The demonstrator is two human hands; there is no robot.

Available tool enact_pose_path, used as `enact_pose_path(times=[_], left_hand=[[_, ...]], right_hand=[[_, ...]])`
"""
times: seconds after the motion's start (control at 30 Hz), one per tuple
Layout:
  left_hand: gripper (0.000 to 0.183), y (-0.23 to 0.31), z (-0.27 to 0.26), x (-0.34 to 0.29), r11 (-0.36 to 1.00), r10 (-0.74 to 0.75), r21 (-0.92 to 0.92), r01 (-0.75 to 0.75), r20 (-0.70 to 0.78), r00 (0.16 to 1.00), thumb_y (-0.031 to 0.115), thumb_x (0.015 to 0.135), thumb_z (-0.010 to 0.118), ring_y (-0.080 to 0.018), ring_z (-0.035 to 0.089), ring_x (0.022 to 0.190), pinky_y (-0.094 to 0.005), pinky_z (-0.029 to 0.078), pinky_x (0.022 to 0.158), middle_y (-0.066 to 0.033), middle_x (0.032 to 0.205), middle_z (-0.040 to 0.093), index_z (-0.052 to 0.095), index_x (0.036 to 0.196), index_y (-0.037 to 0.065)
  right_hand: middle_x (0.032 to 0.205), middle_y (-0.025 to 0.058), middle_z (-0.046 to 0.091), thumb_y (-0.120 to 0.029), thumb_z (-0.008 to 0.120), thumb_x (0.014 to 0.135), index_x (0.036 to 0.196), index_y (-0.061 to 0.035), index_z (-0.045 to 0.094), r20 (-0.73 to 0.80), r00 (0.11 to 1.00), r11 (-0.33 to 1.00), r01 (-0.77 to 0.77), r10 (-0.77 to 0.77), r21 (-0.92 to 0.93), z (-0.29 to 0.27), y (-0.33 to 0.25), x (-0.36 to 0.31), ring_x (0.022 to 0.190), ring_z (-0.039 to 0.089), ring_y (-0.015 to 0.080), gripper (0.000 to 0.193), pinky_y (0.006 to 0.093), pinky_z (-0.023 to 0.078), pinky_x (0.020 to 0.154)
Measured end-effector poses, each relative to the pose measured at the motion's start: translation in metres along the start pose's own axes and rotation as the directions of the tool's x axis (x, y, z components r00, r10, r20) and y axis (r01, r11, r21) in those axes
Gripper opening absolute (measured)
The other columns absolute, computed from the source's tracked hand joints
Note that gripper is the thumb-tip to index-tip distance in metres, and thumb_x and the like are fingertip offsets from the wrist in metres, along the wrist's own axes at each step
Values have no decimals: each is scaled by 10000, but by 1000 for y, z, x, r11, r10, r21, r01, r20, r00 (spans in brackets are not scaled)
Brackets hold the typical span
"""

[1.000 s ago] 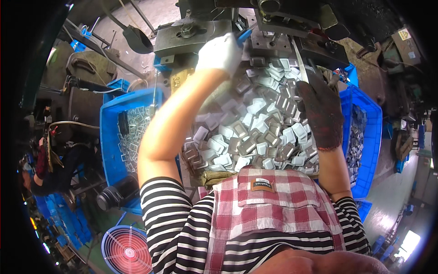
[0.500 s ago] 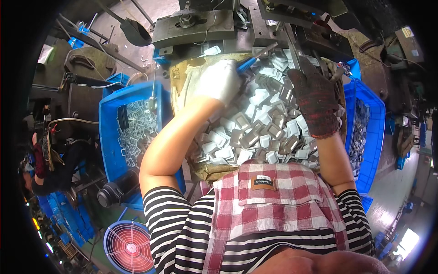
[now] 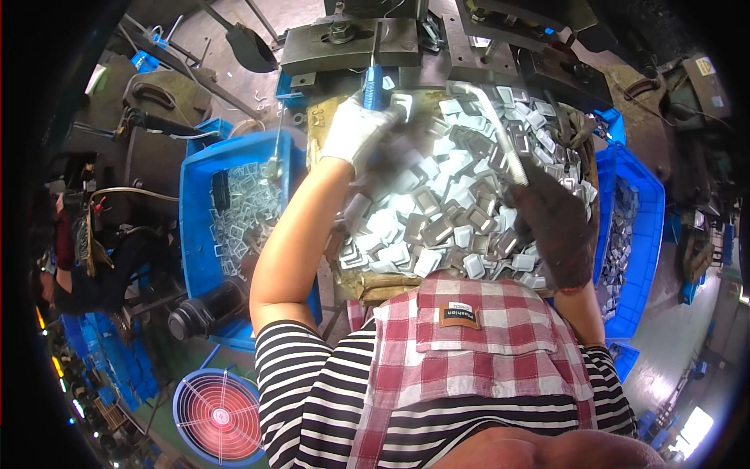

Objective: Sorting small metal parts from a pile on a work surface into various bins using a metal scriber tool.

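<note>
My left hand, in a white glove, grips a blue ribbed handle whose thin metal shaft points up at the steel block of the press. Close by its fingers is a small shallow metal part; whether they hold it I cannot tell. In a dark glove, my right hand is closed on a long silvery rod-like tool with a bent far end. Below and between both hands spreads a heap of small rectangular metal trays, some shiny, some grey.
To the left stands a blue bin with small metal frames. A second blue bin with metal pieces is at the right. Dark machine parts border the far side. A round fan stands lower left; another person is beyond it.
My left hand has moved left, and its blue handle now points up instead of sideways. My right hand has come nearer my body, drawing the silvery tool back over the heap.
</note>
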State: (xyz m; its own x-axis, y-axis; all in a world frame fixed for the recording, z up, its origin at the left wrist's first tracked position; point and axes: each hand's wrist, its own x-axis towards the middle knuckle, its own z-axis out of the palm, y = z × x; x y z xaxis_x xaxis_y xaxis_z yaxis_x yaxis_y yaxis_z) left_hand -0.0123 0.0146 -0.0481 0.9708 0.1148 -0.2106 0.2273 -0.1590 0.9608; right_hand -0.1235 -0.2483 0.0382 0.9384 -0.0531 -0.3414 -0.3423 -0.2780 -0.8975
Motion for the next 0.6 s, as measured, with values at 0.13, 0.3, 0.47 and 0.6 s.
enact_pose_path(times=[0.13,0.3,0.47,0.6], left_hand=[[324,17,-1,-15,986,-132,-90,138,76,988,225,832,797,-117,625,654,-283,494,525,-61,836,690,659,1055,33],[351,8,0,-15,959,-163,-207,196,167,973,217,841,789,-136,646,659,-291,529,497,-91,866,684,620,1071,14],[365,16,-5,-24,981,-111,-144,129,125,986,203,852,775,-137,658,697,-276,551,536,-87,895,679,598,1111,16],[377,7,-8,-20,990,-46,-126,56,86,995,195,858,770,-124,651,712,-263,537,600,-68,917,692,612,1155,25]], right_hand=[[848,23,692,-169,663,950,1370,-34,571,142,989,998,-34,40,-46,10,3,-8,603,580,51,451,225,505,543],[875,31,701,-191,659,956,1377,-41,567,170,984,996,-43,56,-75,14,2,-11,615,593,55,456,233,518,560],[863,27,700,-191,662,953,1378,-42,567,151,988,989,-22,44,-145,15,-3,-14,617,592,49,461,230,509,556],[859,36,702,-189,662,952,1381,-42,565,175,984,993,55,-36,-101,11,7,-16,631,593,49,464,233,501,575]])
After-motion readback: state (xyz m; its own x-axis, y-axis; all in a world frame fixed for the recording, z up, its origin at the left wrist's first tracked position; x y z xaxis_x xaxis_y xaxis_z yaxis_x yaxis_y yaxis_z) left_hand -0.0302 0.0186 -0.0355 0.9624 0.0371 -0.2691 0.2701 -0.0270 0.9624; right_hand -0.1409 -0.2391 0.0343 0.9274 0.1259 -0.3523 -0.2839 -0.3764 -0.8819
